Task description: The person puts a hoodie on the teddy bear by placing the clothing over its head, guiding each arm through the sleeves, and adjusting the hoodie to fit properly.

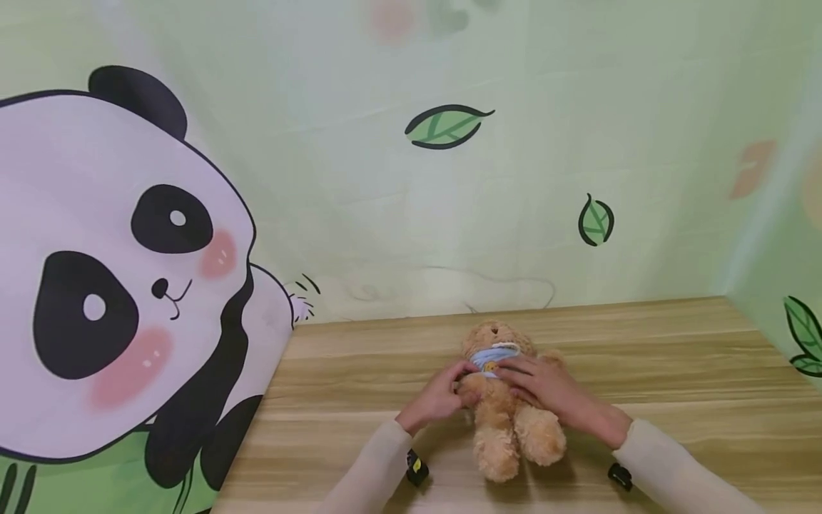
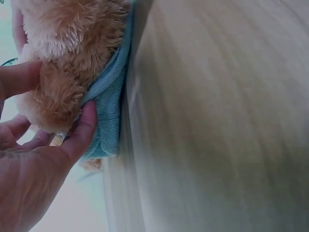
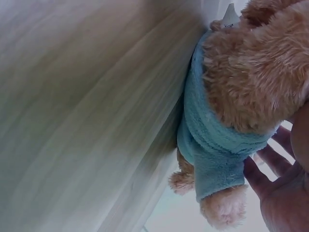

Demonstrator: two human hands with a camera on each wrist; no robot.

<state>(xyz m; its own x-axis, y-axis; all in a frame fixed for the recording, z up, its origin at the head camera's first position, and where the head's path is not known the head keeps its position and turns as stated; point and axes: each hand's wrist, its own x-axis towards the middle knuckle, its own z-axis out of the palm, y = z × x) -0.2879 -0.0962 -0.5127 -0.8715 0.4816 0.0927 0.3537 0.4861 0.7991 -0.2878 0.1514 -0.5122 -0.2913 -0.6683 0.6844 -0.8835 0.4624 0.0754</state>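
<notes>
A light brown teddy bear in a pale blue shirt lies on its back, legs toward me and head toward the far wall. My left hand is at its left side in the head view. In the left wrist view the thumb and fingers close around a furry paw beside the shirt hem. My right hand rests on the bear from the other side, its fingers laid across the belly and shirt. Seen from the right wrist, those fingers stretch along the shirt near one sleeve.
The bear lies on a wood-grain table. Behind it hangs a pale green backdrop with leaves and a large printed panda at the left. Small black devices, one of them a wrist device, sit by both cuffs.
</notes>
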